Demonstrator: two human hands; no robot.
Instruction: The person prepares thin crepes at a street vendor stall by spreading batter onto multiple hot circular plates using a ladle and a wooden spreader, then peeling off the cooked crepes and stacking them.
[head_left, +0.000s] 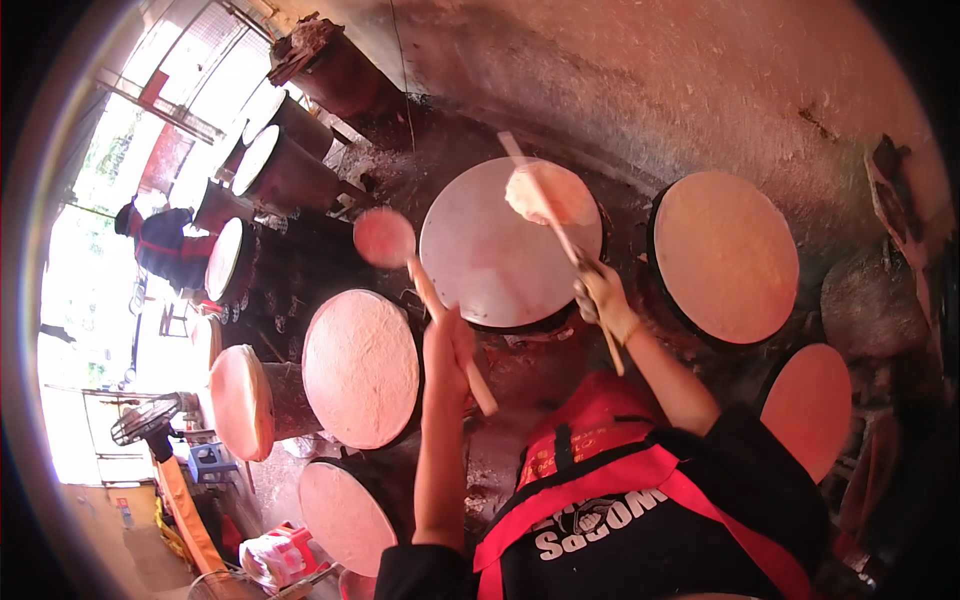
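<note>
My left hand (448, 341) grips the wooden handle of a round-headed ladle (384, 238). The ladle's reddish bowl, blurred, is just left of a large round griddle (480, 247). In my right hand (600, 294) is a long flat wooden stick (546, 202), slanting across the griddle. Beneath the stick, a pale patch of batter (576, 191) covers the griddle's far right part; whether stick and batter touch I cannot tell. Pale round sheets cover neighbouring griddles: one on the left (360, 367), one on the right (724, 259).
More round griddles stand at lower left (349, 517) and lower right (810, 412). A stack of round sheets (238, 405), a fan (150, 420) and a blue stool (210, 461) are leftward. Another person (166, 244) is farther off. A rough wall (675, 90) rises behind.
</note>
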